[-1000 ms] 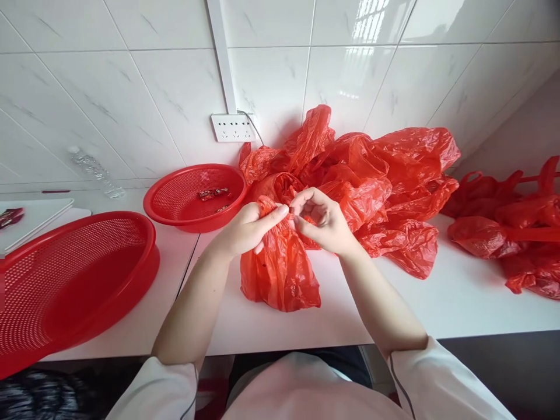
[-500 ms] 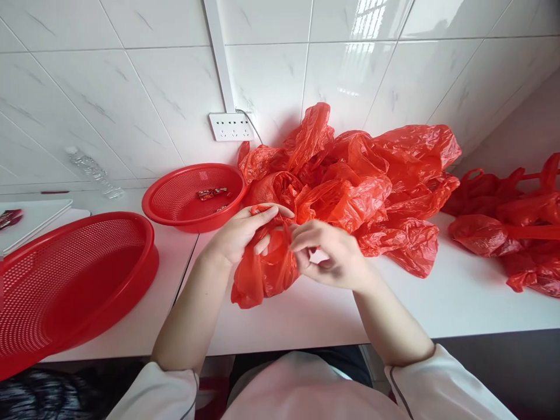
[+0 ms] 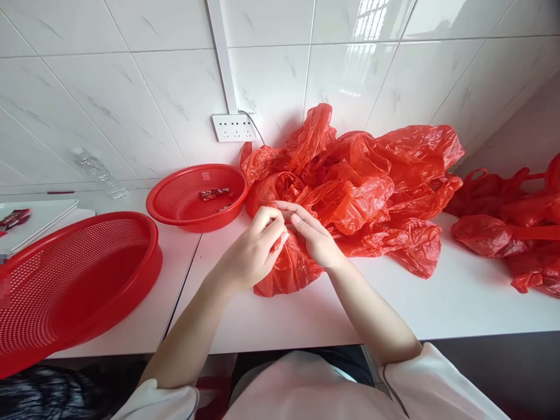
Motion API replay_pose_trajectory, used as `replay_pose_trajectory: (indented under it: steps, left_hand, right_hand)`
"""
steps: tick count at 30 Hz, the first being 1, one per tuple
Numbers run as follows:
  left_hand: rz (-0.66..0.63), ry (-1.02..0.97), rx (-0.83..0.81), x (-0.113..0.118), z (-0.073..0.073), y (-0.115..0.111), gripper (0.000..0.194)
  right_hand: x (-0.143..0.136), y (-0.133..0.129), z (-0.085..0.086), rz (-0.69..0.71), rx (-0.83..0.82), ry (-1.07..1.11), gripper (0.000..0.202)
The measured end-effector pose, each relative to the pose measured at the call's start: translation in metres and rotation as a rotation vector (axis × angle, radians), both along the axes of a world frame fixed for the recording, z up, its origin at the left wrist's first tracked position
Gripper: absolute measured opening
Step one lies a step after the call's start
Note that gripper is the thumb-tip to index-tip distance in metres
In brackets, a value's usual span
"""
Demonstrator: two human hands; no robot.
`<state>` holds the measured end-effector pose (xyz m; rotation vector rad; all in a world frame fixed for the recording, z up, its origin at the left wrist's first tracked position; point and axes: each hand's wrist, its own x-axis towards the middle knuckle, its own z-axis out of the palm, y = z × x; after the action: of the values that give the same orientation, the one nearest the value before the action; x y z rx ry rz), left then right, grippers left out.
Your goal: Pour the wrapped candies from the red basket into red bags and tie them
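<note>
A small red plastic bag (image 3: 291, 271) with a rounded, filled-looking lower part is between my hands, just above or on the front of the white table. My left hand (image 3: 251, 251) is closed, its curled fingers gripping the gathered top of the bag. From the other side, my right hand (image 3: 315, 236) presses thumb and fingers against the same gathered top, its fingertips meeting those of the left. The twisted part of the bag is mostly hidden behind the fingers. Right behind the hands lies a large heap of crumpled red plastic bags (image 3: 359, 181).
A red perforated basket (image 3: 175, 213) with a few wrapped pieces (image 3: 214, 193) stands behind left. Another, larger red basket (image 3: 151, 256) is at near left. Several filled red bags (image 3: 485, 233) lie at far right. A clear bottle (image 3: 98, 171) and a white tray (image 3: 48, 213) are at back left.
My left hand has turned over and curled into a grip. My right hand has moved left and up onto the bag's top. The bag has shifted slightly right.
</note>
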<state>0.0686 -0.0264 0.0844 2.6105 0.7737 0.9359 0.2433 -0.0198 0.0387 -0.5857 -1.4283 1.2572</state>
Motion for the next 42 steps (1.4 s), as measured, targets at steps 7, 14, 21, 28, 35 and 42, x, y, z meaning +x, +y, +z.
replay_pose_trajectory:
  steps: [7, 14, 21, 28, 35, 42]
  left_hand:
    - [-0.061, -0.163, 0.076, -0.001, -0.023, 0.000, 0.031]
    - [0.112, -0.194, 0.114, 0.000, -0.031, 0.000, 0.051]
    - [0.167, -0.360, -0.066, -0.019, -0.059, -0.016, 0.041]
    - [0.520, -0.371, -0.180, -0.053, -0.078, -0.032, 0.036]
    - [0.115, -0.345, -0.500, -0.065, -0.094, -0.019, 0.058]
    - [0.123, -0.042, -0.476, -0.039, -0.126, -0.004, 0.082]
  right_hand:
    - [0.003, -0.005, -0.002, 0.084, 0.022, 0.001, 0.026]
    - [0.003, -0.013, -0.013, -0.293, -0.133, 0.219, 0.012]
    - [0.018, -0.026, -0.036, -0.681, -0.170, 0.219, 0.019]
    - [0.054, -0.034, -0.067, -0.927, -0.247, 0.446, 0.021]
    - [0.066, -0.047, -0.077, -0.774, -0.202, 0.262, 0.020]
    - [0.031, -0.061, -0.066, -0.386, -0.086, -0.566, 0.064]
